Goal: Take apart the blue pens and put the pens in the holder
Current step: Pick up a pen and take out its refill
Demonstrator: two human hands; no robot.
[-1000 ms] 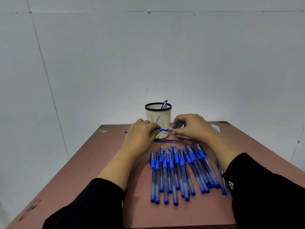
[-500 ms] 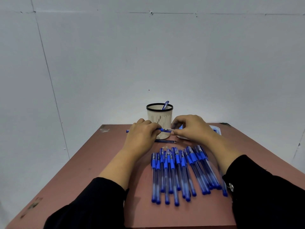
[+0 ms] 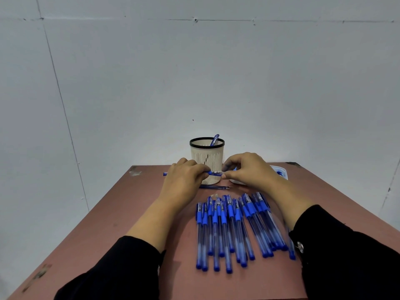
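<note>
The brown table (image 3: 121, 215) carries everything, and the biggest thing on it is the row of blue pens (image 3: 236, 230) lying side by side near the front edge, caps off, tips toward the far side. Behind them stands the holder (image 3: 206, 161), a pale slotted cup with a dark rim, upright, with one pen part (image 3: 214, 140) leaning out of it. A shallow white tray (image 3: 281, 171) sits to the right of the holder, mostly hidden by the right wrist.

The left hand (image 3: 184, 180) curls round the barrel of the held pen (image 3: 213, 173), which lies level just in front of the holder, its back end poking out past the knuckles. The right hand (image 3: 249, 169) pinches the tip end with thumb and forefinger. Whether the tip section has already come loose is hard to tell, as the fingers cover the joint.

A thin refill (image 3: 216, 187) lies on the table just below the hands.

These pens look light, stiff and thin-walled, with smooth clear barrels that may slip. The rubber grip sleeve is the surest place to hold while twisting the tip. The refill is slender and would probably bend if squeezed mid-length, so it is best taken near one end.
</note>
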